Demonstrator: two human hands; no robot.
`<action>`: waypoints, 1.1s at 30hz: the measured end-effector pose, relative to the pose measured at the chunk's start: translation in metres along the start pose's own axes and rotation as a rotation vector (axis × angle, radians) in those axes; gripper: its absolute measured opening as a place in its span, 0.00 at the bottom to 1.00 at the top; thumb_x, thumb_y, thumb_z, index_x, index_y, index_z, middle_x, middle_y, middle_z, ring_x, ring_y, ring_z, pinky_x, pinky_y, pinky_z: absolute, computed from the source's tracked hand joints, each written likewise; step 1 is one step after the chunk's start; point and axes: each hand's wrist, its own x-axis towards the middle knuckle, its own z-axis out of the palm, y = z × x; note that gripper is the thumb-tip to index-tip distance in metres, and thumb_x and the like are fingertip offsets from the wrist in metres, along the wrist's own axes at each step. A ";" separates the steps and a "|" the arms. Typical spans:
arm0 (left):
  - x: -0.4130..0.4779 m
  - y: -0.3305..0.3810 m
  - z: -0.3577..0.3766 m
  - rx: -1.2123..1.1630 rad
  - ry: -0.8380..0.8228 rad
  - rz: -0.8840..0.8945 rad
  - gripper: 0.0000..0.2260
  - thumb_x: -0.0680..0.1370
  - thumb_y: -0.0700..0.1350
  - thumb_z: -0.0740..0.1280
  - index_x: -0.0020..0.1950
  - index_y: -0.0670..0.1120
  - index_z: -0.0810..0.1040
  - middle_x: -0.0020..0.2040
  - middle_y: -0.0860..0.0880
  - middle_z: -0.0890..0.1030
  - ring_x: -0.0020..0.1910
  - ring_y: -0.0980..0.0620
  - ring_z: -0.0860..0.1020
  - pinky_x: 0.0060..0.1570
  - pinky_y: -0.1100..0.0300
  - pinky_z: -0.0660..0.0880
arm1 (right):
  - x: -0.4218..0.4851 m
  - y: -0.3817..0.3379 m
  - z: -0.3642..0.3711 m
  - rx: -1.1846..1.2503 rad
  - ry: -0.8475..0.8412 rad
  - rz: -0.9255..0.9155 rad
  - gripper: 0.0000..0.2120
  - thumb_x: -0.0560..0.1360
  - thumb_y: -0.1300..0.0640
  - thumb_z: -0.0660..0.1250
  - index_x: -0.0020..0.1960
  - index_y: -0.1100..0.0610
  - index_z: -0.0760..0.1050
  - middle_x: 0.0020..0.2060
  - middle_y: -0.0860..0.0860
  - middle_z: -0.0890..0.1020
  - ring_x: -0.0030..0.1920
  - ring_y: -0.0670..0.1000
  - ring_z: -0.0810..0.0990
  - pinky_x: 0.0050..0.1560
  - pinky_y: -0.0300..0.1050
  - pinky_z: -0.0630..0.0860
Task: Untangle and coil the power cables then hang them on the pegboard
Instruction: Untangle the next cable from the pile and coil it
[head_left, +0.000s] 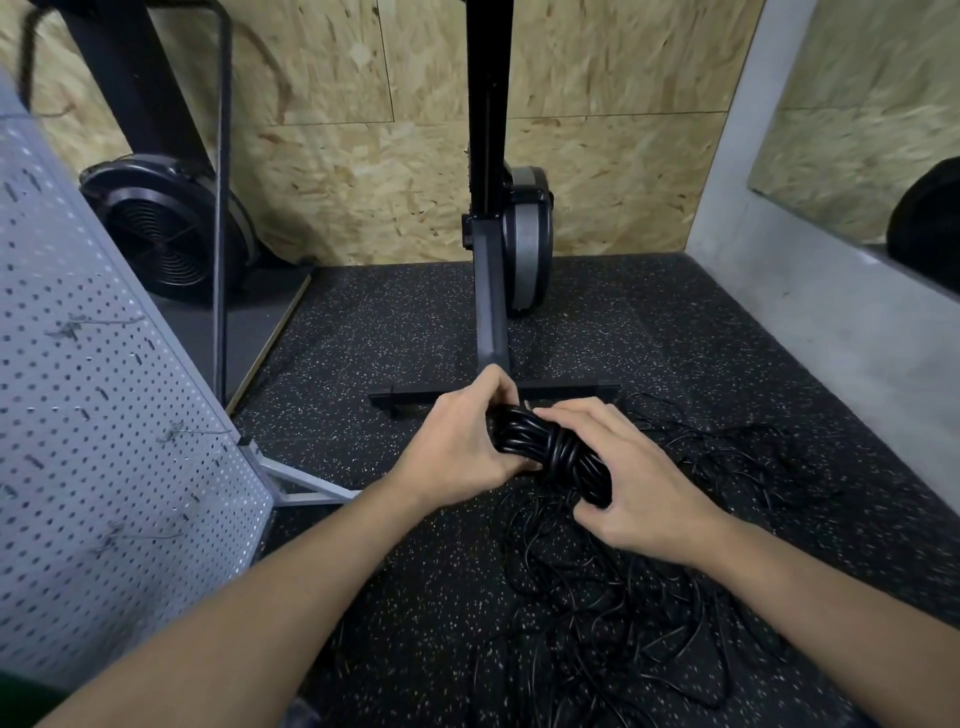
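Glossy black cable coil, seemingly cinched midway, gripped by 2 hands.

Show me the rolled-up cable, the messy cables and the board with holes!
Coiled cable (551, 451): head view, on the wrap round its middle.
Tangled cables (618, 618): head view, middle of the floor pile.
Pegboard (104, 441): head view, bare holed face.

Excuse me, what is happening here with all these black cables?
A person is holding a coiled bundle of black cable in both hands, above the floor. The left hand grips one end and the right hand the other, with a few turns wrapped around the middle. A loose tangle of thin cable lies on the speckled floor mat below. The pegboard stands at the left with no cable on it yet.
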 end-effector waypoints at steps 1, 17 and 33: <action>0.000 -0.001 0.000 0.002 0.002 0.003 0.18 0.69 0.48 0.79 0.50 0.50 0.72 0.41 0.54 0.80 0.40 0.54 0.78 0.42 0.55 0.77 | 0.000 0.000 0.000 0.007 -0.009 0.004 0.42 0.69 0.63 0.72 0.79 0.43 0.64 0.69 0.33 0.66 0.72 0.44 0.68 0.68 0.52 0.73; -0.002 0.004 0.003 -0.129 -0.016 -0.157 0.18 0.64 0.42 0.85 0.50 0.52 0.84 0.45 0.55 0.86 0.46 0.57 0.84 0.51 0.62 0.79 | -0.003 -0.002 -0.001 0.056 -0.041 0.063 0.42 0.68 0.60 0.74 0.76 0.41 0.62 0.67 0.34 0.65 0.67 0.41 0.70 0.66 0.47 0.74; -0.002 -0.011 -0.003 -0.089 -0.347 -0.074 0.18 0.75 0.40 0.74 0.61 0.53 0.77 0.49 0.52 0.84 0.44 0.53 0.82 0.49 0.54 0.80 | -0.001 0.001 0.010 0.062 -0.113 0.138 0.34 0.71 0.57 0.75 0.71 0.41 0.64 0.62 0.36 0.71 0.60 0.40 0.75 0.59 0.41 0.75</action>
